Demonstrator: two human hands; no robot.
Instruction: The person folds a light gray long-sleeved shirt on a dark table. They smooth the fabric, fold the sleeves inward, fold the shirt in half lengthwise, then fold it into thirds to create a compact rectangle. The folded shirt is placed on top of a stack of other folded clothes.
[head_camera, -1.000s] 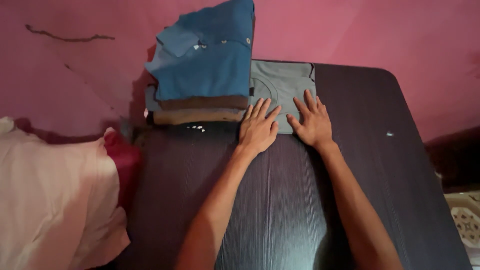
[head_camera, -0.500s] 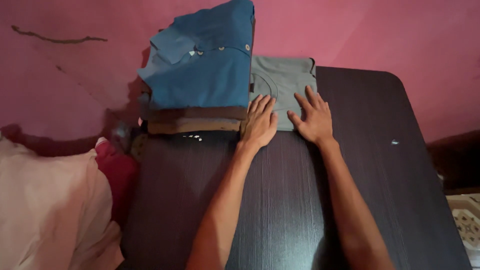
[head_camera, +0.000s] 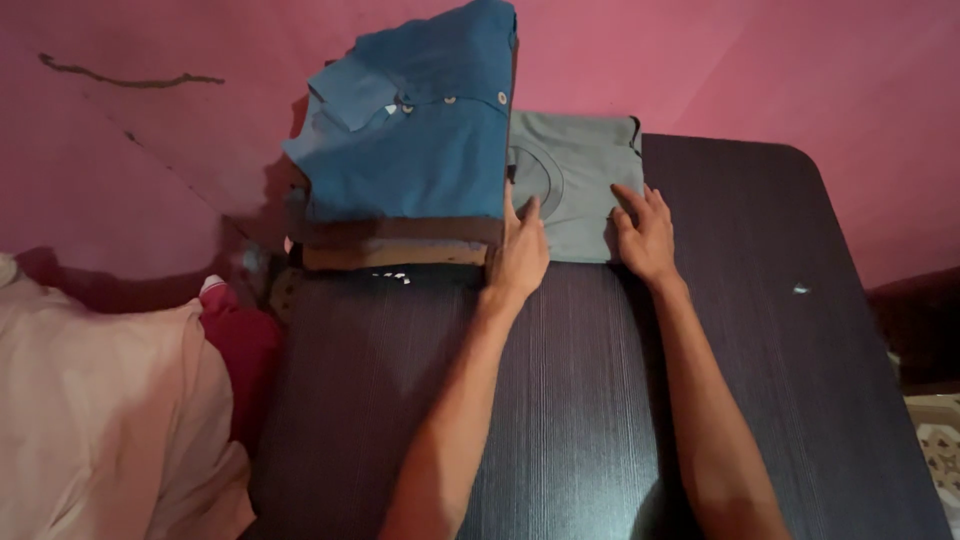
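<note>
The blue shirt (head_camera: 415, 140) atop the stack is cut by the top edge. The lower garments show only as edges, colours uncertain. The left hand's (head_camera: 522, 252) fingers are partly hidden between the stack and the grey shirt (head_camera: 575, 190). The surface (head_camera: 560, 400) runs off the bottom edge.

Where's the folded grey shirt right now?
The folded grey shirt lies at the table's far edge, right of the clothes stack, under both hands.

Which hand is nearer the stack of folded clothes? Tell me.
Left. The left hand lies against the right side of the stack of folded clothes, its fingers on the grey shirt. The right hand rests on that shirt's right edge, farther from the stack.
</note>
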